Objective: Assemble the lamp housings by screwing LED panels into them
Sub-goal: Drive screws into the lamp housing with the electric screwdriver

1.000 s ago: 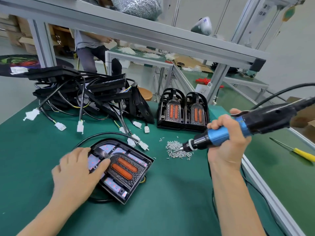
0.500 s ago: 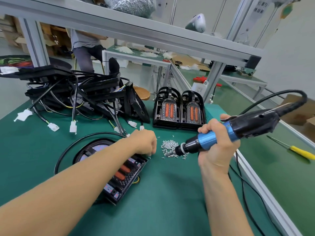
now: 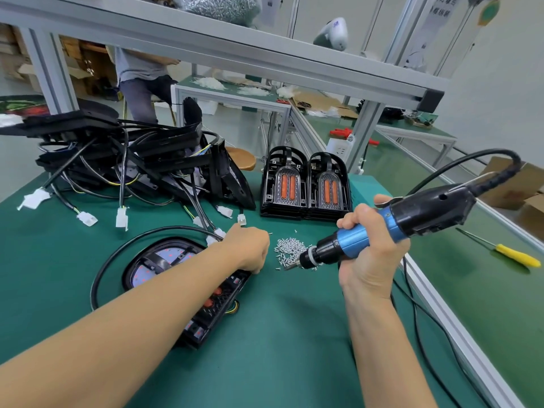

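Observation:
A black lamp housing (image 3: pixel 159 260) with an LED panel inside lies flat on the green mat, partly hidden under my left forearm. My left hand (image 3: pixel 250 245) reaches across it, fingers curled beside the pile of small silver screws (image 3: pixel 290 249); what the fingertips hold is hidden. My right hand (image 3: pixel 368 245) grips the blue-and-black electric screwdriver (image 3: pixel 382 228), its bit pointing down-left at the edge of the screw pile.
A heap of black housings with cables and white connectors (image 3: pixel 132 169) fills the far left. Two stacks of assembled housings (image 3: pixel 306 187) stand upright behind the screws. A yellow-handled screwdriver (image 3: pixel 512 254) lies on the neighbouring bench. An aluminium rail (image 3: pixel 441 307) borders the mat on the right.
My left hand left the housing and reached right to the screw pile. My right hand lowered the screwdriver's bit to the pile's edge.

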`<state>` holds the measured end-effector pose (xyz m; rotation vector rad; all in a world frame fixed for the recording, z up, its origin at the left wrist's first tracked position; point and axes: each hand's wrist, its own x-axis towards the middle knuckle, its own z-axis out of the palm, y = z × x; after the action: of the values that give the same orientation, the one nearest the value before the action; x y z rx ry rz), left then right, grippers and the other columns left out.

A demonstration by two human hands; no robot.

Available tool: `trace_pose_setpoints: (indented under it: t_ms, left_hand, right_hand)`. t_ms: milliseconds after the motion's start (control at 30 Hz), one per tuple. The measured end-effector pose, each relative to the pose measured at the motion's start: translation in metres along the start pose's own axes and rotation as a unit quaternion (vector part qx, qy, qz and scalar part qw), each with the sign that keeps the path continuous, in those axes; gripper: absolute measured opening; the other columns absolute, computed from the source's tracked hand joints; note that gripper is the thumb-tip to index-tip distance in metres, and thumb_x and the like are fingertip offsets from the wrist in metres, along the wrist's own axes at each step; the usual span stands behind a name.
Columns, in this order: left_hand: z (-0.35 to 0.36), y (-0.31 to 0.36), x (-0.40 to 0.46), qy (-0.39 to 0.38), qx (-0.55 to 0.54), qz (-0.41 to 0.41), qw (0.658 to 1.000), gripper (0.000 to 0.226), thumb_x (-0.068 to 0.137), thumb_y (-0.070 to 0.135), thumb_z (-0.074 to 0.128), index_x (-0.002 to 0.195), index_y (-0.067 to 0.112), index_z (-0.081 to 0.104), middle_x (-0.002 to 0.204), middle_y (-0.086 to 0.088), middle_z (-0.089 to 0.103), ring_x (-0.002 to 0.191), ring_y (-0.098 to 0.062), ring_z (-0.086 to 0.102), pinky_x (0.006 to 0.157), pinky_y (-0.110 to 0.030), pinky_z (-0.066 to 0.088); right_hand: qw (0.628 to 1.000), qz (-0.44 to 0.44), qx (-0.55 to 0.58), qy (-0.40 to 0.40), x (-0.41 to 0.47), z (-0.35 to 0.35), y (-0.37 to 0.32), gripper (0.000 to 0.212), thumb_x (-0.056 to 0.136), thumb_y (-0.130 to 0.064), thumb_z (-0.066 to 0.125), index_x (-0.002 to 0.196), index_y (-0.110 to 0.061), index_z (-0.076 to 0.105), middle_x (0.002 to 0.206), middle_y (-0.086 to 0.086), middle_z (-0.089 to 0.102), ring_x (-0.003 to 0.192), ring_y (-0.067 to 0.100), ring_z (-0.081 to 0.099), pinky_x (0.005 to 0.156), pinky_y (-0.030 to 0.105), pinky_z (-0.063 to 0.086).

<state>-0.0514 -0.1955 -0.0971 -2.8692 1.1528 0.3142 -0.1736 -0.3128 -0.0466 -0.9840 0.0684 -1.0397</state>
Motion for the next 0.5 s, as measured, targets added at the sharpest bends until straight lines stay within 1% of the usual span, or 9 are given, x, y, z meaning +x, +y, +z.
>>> trace_pose_setpoints:
  t_ms: [100,167,200,233,300,367,400,433,500]
  left_hand:
    - [-0.0004,0.0022,-0.0027,-0.001,0.031,0.010,0.999,0.025,0.077,-0.001,0.052,0.062,0.017,0.046,0.080,-0.005,0.061,0.084,-0.030,0.055,0.088,-0.036,0.031]
    - [-0.0012,0.0046,-0.0032,-0.010,0.056,0.012,0.998,0.030,0.079,-0.002,0.049,0.059,0.016,0.036,0.081,-0.009,0.060,0.087,-0.033,0.055,0.094,-0.038,0.033]
    - [-0.0011,0.0054,-0.0032,-0.013,0.067,0.008,0.998,0.031,0.081,0.000,0.051,0.059,0.017,0.035,0.081,-0.007,0.061,0.089,-0.031,0.057,0.095,-0.037,0.033]
    - [-0.0012,0.0057,-0.0033,-0.013,0.076,0.000,0.997,0.033,0.083,0.006,0.056,0.060,0.017,0.034,0.076,-0.004,0.058,0.086,-0.029,0.055,0.093,-0.037,0.032]
    - [-0.0010,0.0047,-0.0030,-0.013,0.074,-0.022,0.997,0.039,0.084,0.019,0.064,0.060,0.017,0.034,0.063,0.002,0.045,0.077,-0.026,0.049,0.090,-0.037,0.031]
    - [-0.0005,0.0030,-0.0020,-0.023,0.055,-0.039,0.997,0.041,0.084,0.025,0.066,0.060,0.018,0.034,0.061,0.004,0.040,0.080,-0.027,0.052,0.091,-0.038,0.030]
    - [-0.0003,0.0026,-0.0018,-0.023,0.048,-0.041,0.998,0.042,0.084,0.026,0.066,0.060,0.018,0.033,0.061,0.004,0.039,0.083,-0.029,0.054,0.091,-0.038,0.030]
    - [-0.0001,0.0027,-0.0022,-0.021,0.044,-0.040,0.998,0.042,0.085,0.024,0.066,0.060,0.017,0.033,0.061,0.003,0.039,0.082,-0.030,0.053,0.091,-0.038,0.030]
    - [-0.0006,0.0033,-0.0045,-0.011,0.039,-0.027,0.999,0.039,0.086,0.019,0.062,0.060,0.017,0.033,0.063,0.002,0.044,0.075,-0.028,0.046,0.090,-0.038,0.031]
  right_hand:
    - [1.000,0.001,0.006,-0.001,-0.0002,0.0001,-0.0021,0.024,0.071,0.000,0.060,0.089,-0.014,0.052,0.056,-0.003,0.054,0.049,0.015,0.051,0.059,0.028,0.044]
    - [1.000,-0.002,0.004,0.001,0.0008,0.0003,-0.0037,0.024,0.071,0.001,0.060,0.089,-0.014,0.052,0.055,-0.003,0.054,0.049,0.015,0.051,0.059,0.029,0.044]
    - [1.000,-0.004,0.004,0.003,0.0013,0.0003,-0.0046,0.024,0.071,0.001,0.060,0.089,-0.014,0.053,0.056,-0.003,0.053,0.049,0.015,0.051,0.059,0.029,0.044]
    - [1.000,-0.004,0.006,0.004,0.0019,0.0003,-0.0055,0.025,0.071,0.002,0.060,0.089,-0.014,0.053,0.056,-0.003,0.053,0.049,0.015,0.051,0.059,0.029,0.044]
    - [1.000,-0.007,0.008,0.003,0.0030,-0.0004,-0.0069,0.025,0.072,0.002,0.060,0.089,-0.014,0.053,0.058,-0.002,0.053,0.049,0.016,0.051,0.059,0.029,0.045]
    - [1.000,-0.009,0.007,0.000,0.0030,-0.0013,-0.0081,0.025,0.072,0.001,0.061,0.089,-0.015,0.053,0.058,-0.002,0.053,0.050,0.015,0.051,0.058,0.027,0.045]
    - [1.000,-0.009,0.006,-0.001,0.0027,-0.0018,-0.0085,0.025,0.072,0.001,0.061,0.089,-0.015,0.053,0.058,-0.002,0.054,0.049,0.015,0.051,0.058,0.026,0.046]
    - [1.000,-0.009,0.005,-0.001,0.0023,-0.0022,-0.0088,0.025,0.072,0.001,0.061,0.089,-0.015,0.053,0.058,-0.003,0.054,0.049,0.015,0.051,0.057,0.026,0.046]
    - [1.000,-0.009,-0.001,-0.001,0.0016,-0.0033,-0.0098,0.025,0.072,0.001,0.061,0.089,-0.016,0.053,0.058,-0.003,0.054,0.049,0.016,0.052,0.057,0.026,0.045]
